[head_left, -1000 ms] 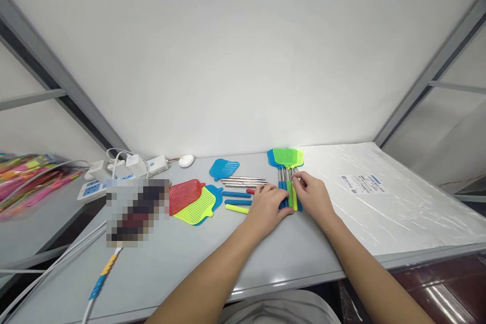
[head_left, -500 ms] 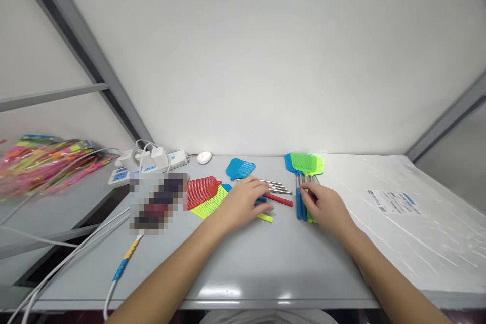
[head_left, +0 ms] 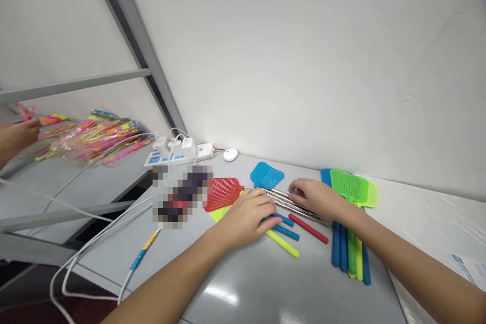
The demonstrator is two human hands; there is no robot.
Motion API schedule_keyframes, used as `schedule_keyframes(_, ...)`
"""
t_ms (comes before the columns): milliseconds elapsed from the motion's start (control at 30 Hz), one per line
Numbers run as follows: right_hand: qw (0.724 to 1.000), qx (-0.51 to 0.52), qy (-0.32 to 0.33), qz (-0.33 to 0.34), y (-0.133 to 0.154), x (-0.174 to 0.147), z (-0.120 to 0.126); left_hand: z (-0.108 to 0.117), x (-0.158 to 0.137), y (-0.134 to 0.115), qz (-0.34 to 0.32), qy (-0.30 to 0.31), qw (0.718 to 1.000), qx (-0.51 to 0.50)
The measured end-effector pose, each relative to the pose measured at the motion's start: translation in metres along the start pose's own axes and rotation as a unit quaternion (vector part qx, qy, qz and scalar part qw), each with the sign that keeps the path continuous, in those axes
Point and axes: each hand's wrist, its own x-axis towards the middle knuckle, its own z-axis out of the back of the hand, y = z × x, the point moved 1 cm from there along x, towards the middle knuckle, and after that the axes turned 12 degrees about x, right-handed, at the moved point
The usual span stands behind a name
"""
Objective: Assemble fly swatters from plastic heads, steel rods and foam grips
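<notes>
My left hand (head_left: 248,216) lies palm down with bent fingers over the inner ends of two blue handles (head_left: 286,233) and one yellow handle (head_left: 284,245); from here I cannot tell if it pinches them. My right hand (head_left: 315,196) is bent over the metal rods (head_left: 296,206), thumb a little apart from the fingers, and I cannot tell if it grips any rod. The red handle (head_left: 308,229) lies slanted between these rods and the blue handles. Just behind the rods I see a blue paddle (head_left: 268,174). Beyond my left hand there is a red paddle (head_left: 224,193), which partly covers a yellow paddle (head_left: 220,212). Under my right forearm, a row of fly swatters (head_left: 352,250) rests side by side, handles toward me. Farther out, on the grey tabletop (head_left: 243,293), stand a white round device (head_left: 230,155) and a power strip (head_left: 205,152) with plugs. At far left, another person's hand (head_left: 28,132) is near colourful packets (head_left: 102,136)
</notes>
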Motion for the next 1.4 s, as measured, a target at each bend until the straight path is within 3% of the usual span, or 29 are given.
schedule_keyframes(233,0.997,-0.017,0.049,0.056,-0.017,0.013,0.003,0.006,0.001,0.030,0.060,-0.046,0.997,0.025)
schedule_keyframes(400,0.997,-0.034,0.049,0.058,-0.024,0.008,0.015,0.007,-0.001,0.039,0.074,-0.053,0.995,0.040)
schedule_keyframes(500,0.998,-0.044,0.031,0.025,-0.025,-0.007,0.028,0.008,-0.001,0.034,0.057,-0.050,0.996,0.039)
schedule_keyframes(667,0.995,-0.035,-0.016,-0.087,-0.032,-0.051,0.051,0.008,-0.003,0.020,0.018,-0.032,0.999,0.022)
schedule_keyframes(733,0.990,-0.001,-0.053,-0.133,-0.033,-0.073,0.056,0.006,-0.004,0.016,0.010,-0.025,1.000,0.013)
schedule_keyframes(833,0.969,0.070,-0.168,-0.169,-0.024,-0.100,0.056,0.003,-0.005,0.008,-0.005,-0.014,1.000,0.004)
schedule_keyframes(967,0.904,0.208,-0.336,-0.161,-0.008,-0.112,0.038,-0.005,-0.007,-0.002,-0.033,0.005,0.999,0.004)
schedule_keyframes(1067,0.880,0.278,-0.360,-0.140,-0.005,-0.111,0.023,-0.013,-0.007,-0.009,-0.037,0.005,0.999,0.007)
schedule_keyframes(1267,0.947,0.168,-0.254,-0.099,-0.006,-0.124,0.018,-0.019,-0.003,-0.011,-0.004,0.003,1.000,-0.026)
schedule_keyframes(1400,0.970,0.119,-0.195,-0.088,-0.002,-0.130,0.020,-0.023,-0.001,-0.008,0.012,0.003,0.999,-0.049)
